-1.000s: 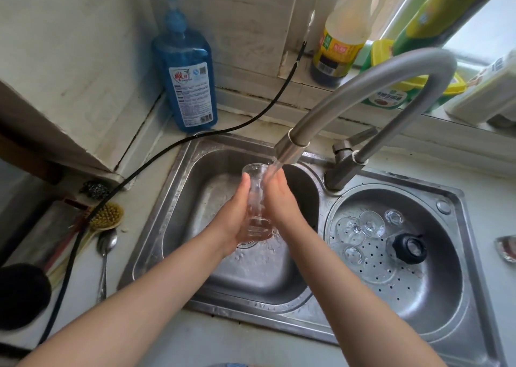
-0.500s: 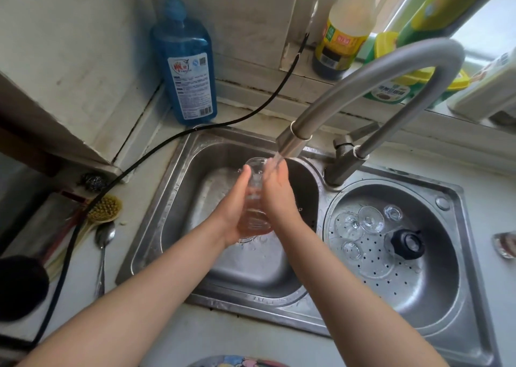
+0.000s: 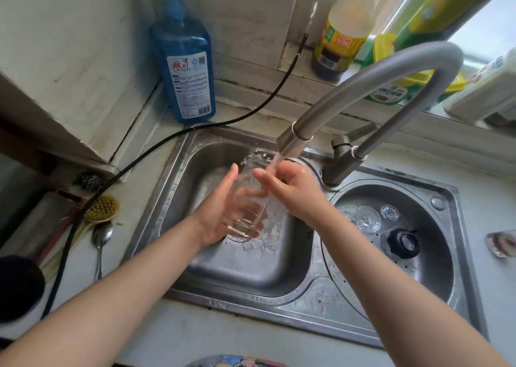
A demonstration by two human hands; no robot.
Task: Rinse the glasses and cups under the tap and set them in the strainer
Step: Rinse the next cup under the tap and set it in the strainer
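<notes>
A clear drinking glass [image 3: 247, 221] is tilted over the left sink basin [image 3: 251, 271], its rim up under the running tap [image 3: 293, 140]. My left hand [image 3: 217, 213] grips the glass from the left, its fingers showing through the wall. My right hand [image 3: 296, 188] lies against the glass's right side with a finger stretched across it, and the water stream runs over it. The right basin holds the perforated strainer [image 3: 435, 257]. In it are two upturned clear glasses [image 3: 367, 218] [image 3: 389, 212] and a black round part [image 3: 402, 242].
A blue soap bottle [image 3: 185, 70] stands behind the sink, and a black cable [image 3: 251, 112] crosses the counter. A brush [image 3: 102, 207] and spoon [image 3: 102, 238] lie left of the sink. Bottles [image 3: 340, 31] line the windowsill. A glass item [image 3: 502, 243] sits at the right edge.
The glass has tipped to the left and water now splashes at its rim. My left fingers have wrapped round it, and my right hand has shifted right, under the stream.
</notes>
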